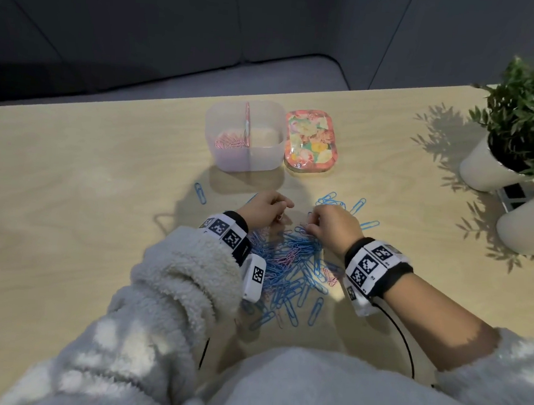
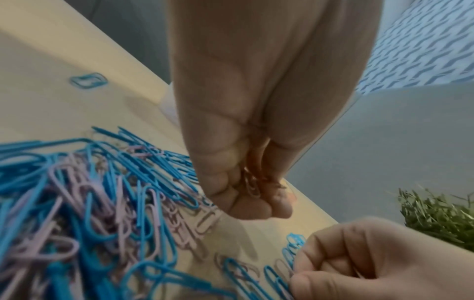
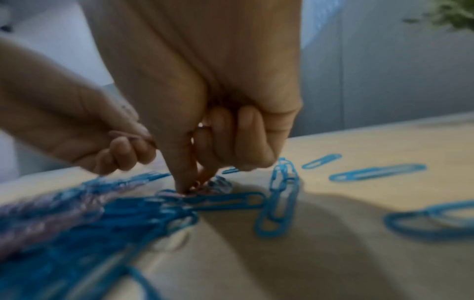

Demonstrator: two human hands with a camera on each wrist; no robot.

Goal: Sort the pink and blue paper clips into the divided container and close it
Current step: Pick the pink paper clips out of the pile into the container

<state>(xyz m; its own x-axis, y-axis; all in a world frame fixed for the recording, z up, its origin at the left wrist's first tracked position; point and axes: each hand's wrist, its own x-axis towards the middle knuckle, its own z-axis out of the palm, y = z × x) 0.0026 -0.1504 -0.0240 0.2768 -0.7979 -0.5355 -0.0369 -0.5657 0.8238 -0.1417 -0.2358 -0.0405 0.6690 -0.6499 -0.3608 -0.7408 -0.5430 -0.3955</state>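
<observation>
A heap of blue and pink paper clips lies on the wooden table between my wrists. At its far edge my left hand holds a small bunch of pink paper clips in curled fingers. Just to the right, my right hand reaches down with thumb and forefinger and pinches a clip at the heap's edge; blur hides its colour. The clear divided container stands open behind the hands, with pink clips in its left compartment. Its right compartment looks bare. The floral lid lies to its right.
Loose blue clips are scattered right of the hands, and a single one lies to the left. Two white pots with green plants stand at the right table edge. A dark seat sits beyond the far edge.
</observation>
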